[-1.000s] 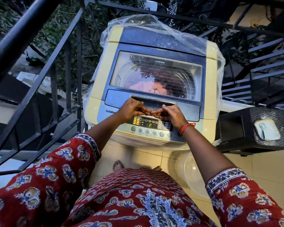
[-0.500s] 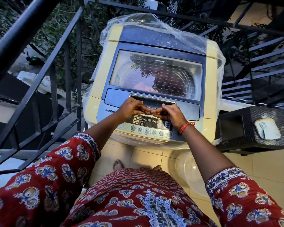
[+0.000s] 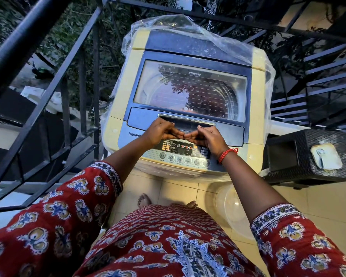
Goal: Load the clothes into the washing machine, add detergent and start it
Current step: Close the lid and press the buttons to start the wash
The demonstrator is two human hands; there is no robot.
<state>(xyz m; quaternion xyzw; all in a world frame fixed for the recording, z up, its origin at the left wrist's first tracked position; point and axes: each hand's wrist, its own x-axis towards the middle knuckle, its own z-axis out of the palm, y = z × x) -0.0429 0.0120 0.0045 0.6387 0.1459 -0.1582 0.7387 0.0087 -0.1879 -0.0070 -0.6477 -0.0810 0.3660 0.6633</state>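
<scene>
Now lid (image 3: 190, 90) down; left hand (image 3: 161, 131) and right hand (image 3: 206, 136), grips curled, fingertips on the handle at 12 o'clock of the control panel (image 3: 181, 149). Next probably: press start.

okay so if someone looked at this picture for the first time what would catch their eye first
Most likely the top-loading washing machine in the middle, pale yellow and blue, lid shut, with a clear plastic cover bunched over its back. Next, the left hand and the right hand, fingertips meeting at the lid's front handle just above the control panel. The red patterned sleeves fill the bottom, and black railings frame the left.
</scene>
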